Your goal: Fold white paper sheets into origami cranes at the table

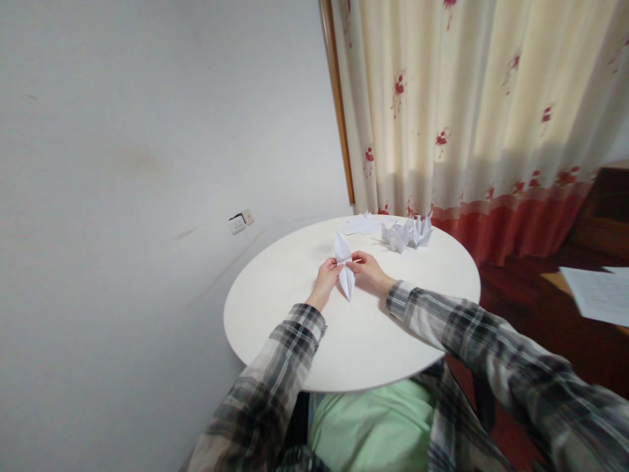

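A piece of folded white paper (343, 248), long and pointed at both ends, is held upright just above the round white table (275, 295). My left hand (327, 276) pinches its left side near the middle, with the fingers closed on it. From the right, my right hand (369, 270) grips the same middle part between thumb and fingers. One pointed end reaches up and away from me; the other points down toward me. The creases at the middle are partly hidden by my fingertips.
Several folded white paper figures (407, 233) stand at the table's back right. Flat white paper (360, 225) lies at the back edge. A wall with a socket (236, 225) is on the left, a curtain (442, 98) behind. Papers (597, 294) lie on another surface at right.
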`<control>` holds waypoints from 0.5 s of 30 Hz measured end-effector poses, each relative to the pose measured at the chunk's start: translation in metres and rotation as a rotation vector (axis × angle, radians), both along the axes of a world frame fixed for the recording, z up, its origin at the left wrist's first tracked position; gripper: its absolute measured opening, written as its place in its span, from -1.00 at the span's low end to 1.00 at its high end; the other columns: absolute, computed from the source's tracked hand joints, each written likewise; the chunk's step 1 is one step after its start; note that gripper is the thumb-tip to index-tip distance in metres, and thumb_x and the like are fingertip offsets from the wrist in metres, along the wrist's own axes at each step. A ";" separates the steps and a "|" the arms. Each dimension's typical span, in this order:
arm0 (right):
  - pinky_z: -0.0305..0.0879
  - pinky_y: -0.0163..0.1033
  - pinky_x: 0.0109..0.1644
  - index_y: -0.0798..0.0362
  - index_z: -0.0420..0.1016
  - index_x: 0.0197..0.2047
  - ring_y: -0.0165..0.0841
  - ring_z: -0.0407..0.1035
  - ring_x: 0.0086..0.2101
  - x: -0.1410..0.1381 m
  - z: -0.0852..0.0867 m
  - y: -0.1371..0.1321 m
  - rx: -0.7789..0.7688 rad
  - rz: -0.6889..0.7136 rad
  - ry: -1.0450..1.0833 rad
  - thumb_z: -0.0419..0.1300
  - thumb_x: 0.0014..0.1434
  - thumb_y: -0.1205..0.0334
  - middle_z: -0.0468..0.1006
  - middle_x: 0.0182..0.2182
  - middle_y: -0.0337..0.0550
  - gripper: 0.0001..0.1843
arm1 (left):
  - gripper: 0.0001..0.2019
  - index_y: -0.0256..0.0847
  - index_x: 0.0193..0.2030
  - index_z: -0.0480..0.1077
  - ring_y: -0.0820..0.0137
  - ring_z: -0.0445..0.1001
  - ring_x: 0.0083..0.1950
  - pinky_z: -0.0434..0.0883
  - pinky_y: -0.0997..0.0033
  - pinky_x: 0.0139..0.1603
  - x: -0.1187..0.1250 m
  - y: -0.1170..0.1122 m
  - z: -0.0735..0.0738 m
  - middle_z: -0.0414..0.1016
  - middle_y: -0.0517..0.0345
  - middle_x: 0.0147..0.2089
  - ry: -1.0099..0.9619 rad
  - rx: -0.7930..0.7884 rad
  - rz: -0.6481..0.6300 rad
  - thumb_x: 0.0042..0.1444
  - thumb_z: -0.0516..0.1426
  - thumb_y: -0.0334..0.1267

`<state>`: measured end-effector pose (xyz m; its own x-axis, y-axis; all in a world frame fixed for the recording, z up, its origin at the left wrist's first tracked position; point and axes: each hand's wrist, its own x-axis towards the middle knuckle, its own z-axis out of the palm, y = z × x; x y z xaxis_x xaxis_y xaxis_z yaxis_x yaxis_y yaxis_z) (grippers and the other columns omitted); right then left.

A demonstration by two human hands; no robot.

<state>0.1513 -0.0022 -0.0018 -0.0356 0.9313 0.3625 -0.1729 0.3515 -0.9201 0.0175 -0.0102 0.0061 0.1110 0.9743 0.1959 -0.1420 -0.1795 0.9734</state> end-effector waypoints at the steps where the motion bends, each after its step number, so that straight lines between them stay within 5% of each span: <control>1: 0.25 -0.30 -0.42 0.09 0.41 -0.44 -0.44 0.30 -0.53 0.000 0.000 0.000 -0.011 0.022 -0.002 0.26 -0.25 0.20 0.44 -0.53 -0.28 -0.76 | -0.79 -0.27 -0.36 0.32 0.48 0.40 -0.42 0.31 0.50 -0.38 0.000 0.001 -0.001 0.43 0.19 -0.45 -0.001 0.001 0.015 -0.16 0.22 -0.29; 15: 0.23 -0.30 -0.43 0.08 0.38 -0.54 -0.44 0.28 -0.56 0.002 -0.001 0.004 0.005 -0.109 -0.026 0.24 -0.24 0.26 0.42 -0.62 -0.29 -0.87 | -0.78 -0.25 -0.29 0.29 0.46 0.43 -0.36 0.34 0.45 -0.28 0.000 -0.001 0.002 0.43 0.16 -0.39 -0.044 -0.027 -0.066 -0.14 0.16 -0.32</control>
